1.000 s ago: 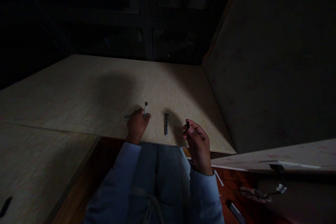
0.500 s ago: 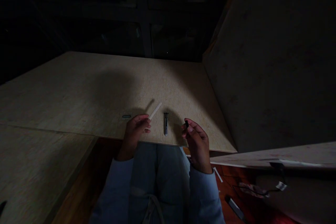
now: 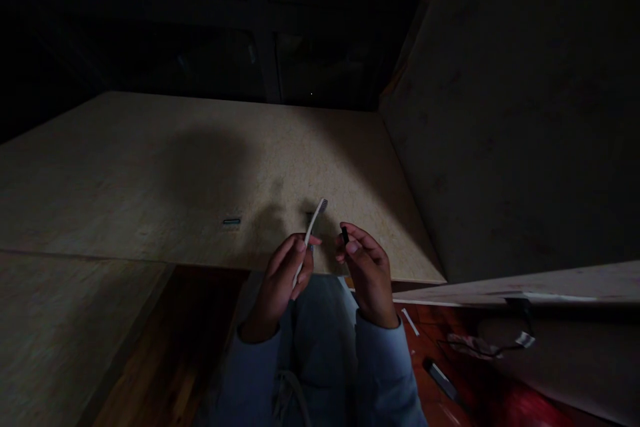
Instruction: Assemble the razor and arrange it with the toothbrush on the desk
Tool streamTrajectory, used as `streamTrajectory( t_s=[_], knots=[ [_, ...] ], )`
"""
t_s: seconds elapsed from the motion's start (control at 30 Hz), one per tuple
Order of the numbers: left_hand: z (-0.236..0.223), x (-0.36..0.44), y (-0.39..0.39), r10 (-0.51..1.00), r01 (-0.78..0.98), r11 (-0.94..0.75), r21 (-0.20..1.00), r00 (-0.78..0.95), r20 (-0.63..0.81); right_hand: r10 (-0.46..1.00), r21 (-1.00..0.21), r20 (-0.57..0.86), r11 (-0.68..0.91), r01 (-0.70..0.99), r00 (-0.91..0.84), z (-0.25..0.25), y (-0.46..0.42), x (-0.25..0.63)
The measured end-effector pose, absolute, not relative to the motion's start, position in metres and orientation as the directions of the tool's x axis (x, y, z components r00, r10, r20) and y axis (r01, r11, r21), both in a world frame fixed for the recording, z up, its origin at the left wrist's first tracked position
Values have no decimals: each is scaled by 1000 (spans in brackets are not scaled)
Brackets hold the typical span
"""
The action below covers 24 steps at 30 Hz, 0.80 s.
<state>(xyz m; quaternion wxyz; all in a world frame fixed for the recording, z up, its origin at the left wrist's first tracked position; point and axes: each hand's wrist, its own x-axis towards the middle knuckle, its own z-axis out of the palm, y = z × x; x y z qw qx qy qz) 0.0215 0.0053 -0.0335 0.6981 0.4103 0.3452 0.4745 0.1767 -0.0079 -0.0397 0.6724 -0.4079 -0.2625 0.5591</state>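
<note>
Head; left hand (image 3: pixel 283 272) grips slender bristled toothbrush (image 3: pixel 313 221); right hand (image 3: pixel 369 272) pinches oblong black piece (image 3: pixel 345 235)

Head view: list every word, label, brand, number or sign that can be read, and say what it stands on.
None can be read.
White tag at lower right: too small and blurred to tell any print.
Toothbrush in the left hand, small dark piece in the right hand: no lettering can be made out.
</note>
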Motion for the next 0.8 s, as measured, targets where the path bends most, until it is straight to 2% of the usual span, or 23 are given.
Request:
streamTrajectory(
  t_s=[0.1, 0.2, 0.3, 0.47, 0.8],
  knots=[
    [-34, 19, -1, 929, -242, 146, 959, 368, -49, 972, -834, -67, 70, -548, 226, -35, -10, 178],
    [-35, 13, -3, 909, -134, 141, 981, 410, -74, 978, -841, -33, 83, -534, 204, -33, -13, 178],
    [-36, 9, -3, 934, -23, 112, 993, 343, -98, 985, -857, -8, 83, -508, 174, -33, -15, 179],
    [-35, 7, -4, 963, 151, -5, 989, 268, -36, 990, -881, 47, 105, -462, 136, -35, -16, 180],
    [-30, 14, -10, 937, 201, -35, 979, 348, -38, 978, -908, 50, 129, -398, 203, -38, -17, 186]
  ],
)
